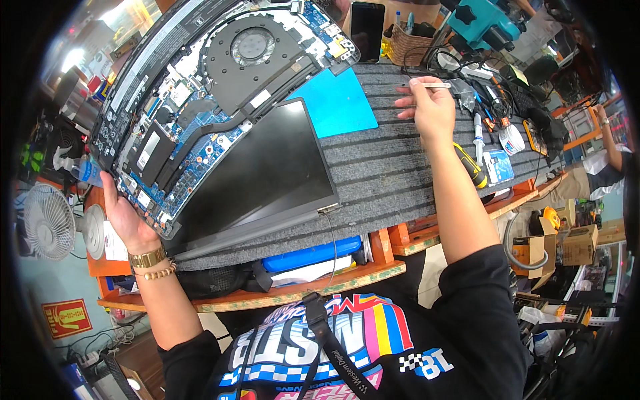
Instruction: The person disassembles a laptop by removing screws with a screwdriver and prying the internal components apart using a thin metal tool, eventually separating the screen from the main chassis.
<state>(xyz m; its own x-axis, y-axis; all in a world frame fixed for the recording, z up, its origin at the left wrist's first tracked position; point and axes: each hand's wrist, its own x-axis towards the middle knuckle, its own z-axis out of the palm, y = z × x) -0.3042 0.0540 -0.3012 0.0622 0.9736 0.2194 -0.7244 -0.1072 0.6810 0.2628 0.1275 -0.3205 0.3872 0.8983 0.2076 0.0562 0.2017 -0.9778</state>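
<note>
My left hand [131, 219] grips the lower left corner of an opened laptop base [217, 123], thumb along its edge. The base is raised and tilted, showing its fan [253, 47], blue circuit board and long black battery [150, 60]. Beneath it, a dark laptop screen [267, 170] lies on the grey ribbed mat [373, 167]. A bright blue sheet [343, 103] sits beside the screen, partly covered by the base. Over the mat's right part, my right hand [435, 113] pinches slim silver tweezers [437, 85], its other fingers extended to the left.
A phone [367, 30] stands upright at the back near a woven basket [408, 47]. Cables, a syringe [478, 137], a white tub [511, 139] and a yellow-black screwdriver [470, 165] crowd the right. A white fan [47, 223] is at left; another person [600, 167] is far right.
</note>
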